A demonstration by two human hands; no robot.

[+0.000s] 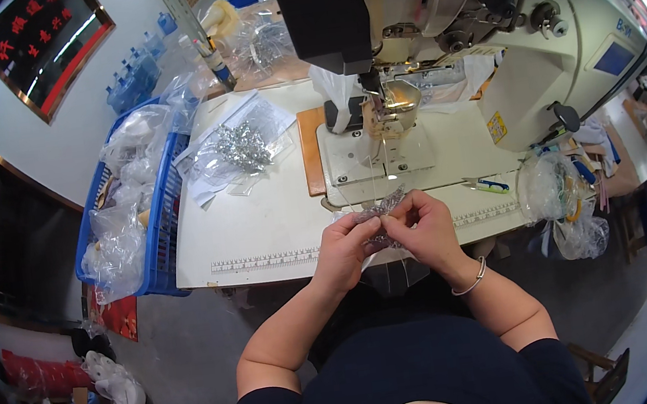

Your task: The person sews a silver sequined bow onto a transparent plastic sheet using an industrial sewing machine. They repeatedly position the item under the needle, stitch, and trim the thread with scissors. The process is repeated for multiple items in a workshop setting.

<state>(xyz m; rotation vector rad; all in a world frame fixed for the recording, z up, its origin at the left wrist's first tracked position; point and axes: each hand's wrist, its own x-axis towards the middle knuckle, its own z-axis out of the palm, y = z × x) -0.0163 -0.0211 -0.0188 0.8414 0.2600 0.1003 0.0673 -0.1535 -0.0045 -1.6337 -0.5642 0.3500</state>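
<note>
Just above the front edge of the sewing table (207, 240), my two hands meet at a small silvery, glittering bow-like piece (393, 199). My left hand (341, 247) pinches its left part between thumb and fingers. My right hand (427, 228), with a bangle at the wrist, pinches it close beside the left thumb. Fingers cover much of the piece, so its full shape is hidden. Thin pale threads trail below my hands. Beyond them stands the sewing machine (583, 16), its needle area (384, 126) over a metal plate (343, 163).
Thread snips (487, 185) lie right of my hands. A ruler strip (266, 262) runs along the table's front. Silvery pieces (242, 147) rest on clear plastic at left. A blue basket (154, 255) of plastic bags adjoins the left edge; bagged items (548, 190) sit at right.
</note>
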